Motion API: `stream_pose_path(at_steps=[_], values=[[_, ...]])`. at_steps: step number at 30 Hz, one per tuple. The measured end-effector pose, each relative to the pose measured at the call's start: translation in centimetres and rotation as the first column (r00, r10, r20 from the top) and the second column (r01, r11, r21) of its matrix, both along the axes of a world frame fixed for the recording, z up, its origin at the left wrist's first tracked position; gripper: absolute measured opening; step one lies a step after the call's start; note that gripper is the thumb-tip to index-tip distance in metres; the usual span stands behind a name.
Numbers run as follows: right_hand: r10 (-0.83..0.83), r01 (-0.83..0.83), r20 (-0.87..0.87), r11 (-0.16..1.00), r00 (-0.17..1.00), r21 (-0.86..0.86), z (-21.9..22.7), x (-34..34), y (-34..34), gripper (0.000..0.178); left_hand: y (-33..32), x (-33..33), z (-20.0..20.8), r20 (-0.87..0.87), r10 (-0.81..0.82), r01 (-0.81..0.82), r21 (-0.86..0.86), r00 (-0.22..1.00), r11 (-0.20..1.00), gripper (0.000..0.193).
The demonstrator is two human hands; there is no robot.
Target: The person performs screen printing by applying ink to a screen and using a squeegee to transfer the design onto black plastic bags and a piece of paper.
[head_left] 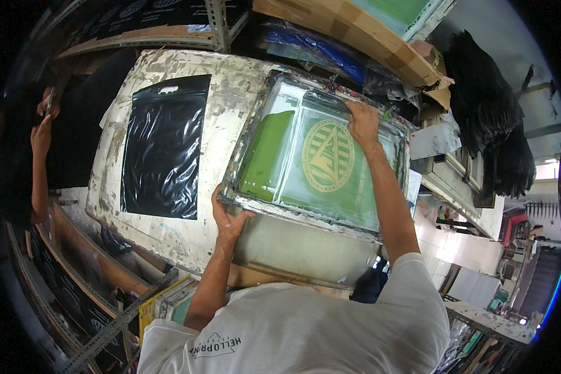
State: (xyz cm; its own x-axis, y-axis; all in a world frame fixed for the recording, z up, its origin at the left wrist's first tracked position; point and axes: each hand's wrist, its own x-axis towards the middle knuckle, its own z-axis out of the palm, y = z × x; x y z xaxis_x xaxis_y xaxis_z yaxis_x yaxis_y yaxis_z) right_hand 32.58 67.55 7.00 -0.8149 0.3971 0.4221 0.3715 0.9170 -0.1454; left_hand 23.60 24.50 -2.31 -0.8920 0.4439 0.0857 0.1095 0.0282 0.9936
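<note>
A screen printing frame (311, 218) with a dark, ink-caked rim lies before me at a slant. Its mesh (328, 156) is pale green with a round emblem, and a patch of darker green ink (265, 149) covers its left side. My left hand (229, 218) grips the frame's near left corner, thumb spread along the near edge. Across the mesh reaches my right arm; my right hand (363, 121) is closed over the far rim, its fingertips partly hidden. Left of the frame, a shiny black plastic bag (162, 149) with a cut-out handle lies flat on the paint-worn table (230, 87).
A long cardboard box (355, 31) and plastic-wrapped bundles (318, 53) lie beyond the frame. Black material (486, 93) hangs at right. Wooden compartments (100, 249) and a metal rail (112, 324) stand at lower left. Another person's hands (43, 118) hold a thin object at far left.
</note>
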Motion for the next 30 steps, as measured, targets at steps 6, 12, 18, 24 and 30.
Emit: stream_pose_path(at_steps=[6, 12, 18, 24, 30], values=[[0.064, -0.064, -0.041, 0.998, 0.997, -0.012, -0.8, 0.9, -1.4, 0.039, 0.0, 0.0, -0.1, 0.046, -0.002, 0.0, 0.045, 0.999, 0.999, 0.121], [-0.025, 0.024, -0.019, 0.996, 1.0, -0.081, -0.8, -0.6, 0.9, 0.042, -0.1, -0.2, 0.0, -0.012, -0.012, 0.012, 0.001, 1.0, 1.0, 0.12], [-0.035, 0.038, 0.038, 0.994, 0.999, -0.099, -0.7, -0.6, 1.6, 0.043, 0.0, -0.3, -0.2, 0.003, -0.011, 0.011, 0.007, 1.0, 1.0, 0.119], [0.001, 0.002, 0.025, 0.994, 1.0, -0.114, 0.5, 4.8, -7.2, 0.042, 0.0, -0.3, -0.2, -0.019, -0.02, 0.021, 0.025, 1.0, 0.999, 0.115], [0.011, 0.003, 0.064, 0.979, 0.998, -0.206, 3.9, 11.9, -19.9, 0.04, 0.1, -0.2, 0.2, -0.041, -0.015, 0.016, 0.024, 0.999, 1.0, 0.114]])
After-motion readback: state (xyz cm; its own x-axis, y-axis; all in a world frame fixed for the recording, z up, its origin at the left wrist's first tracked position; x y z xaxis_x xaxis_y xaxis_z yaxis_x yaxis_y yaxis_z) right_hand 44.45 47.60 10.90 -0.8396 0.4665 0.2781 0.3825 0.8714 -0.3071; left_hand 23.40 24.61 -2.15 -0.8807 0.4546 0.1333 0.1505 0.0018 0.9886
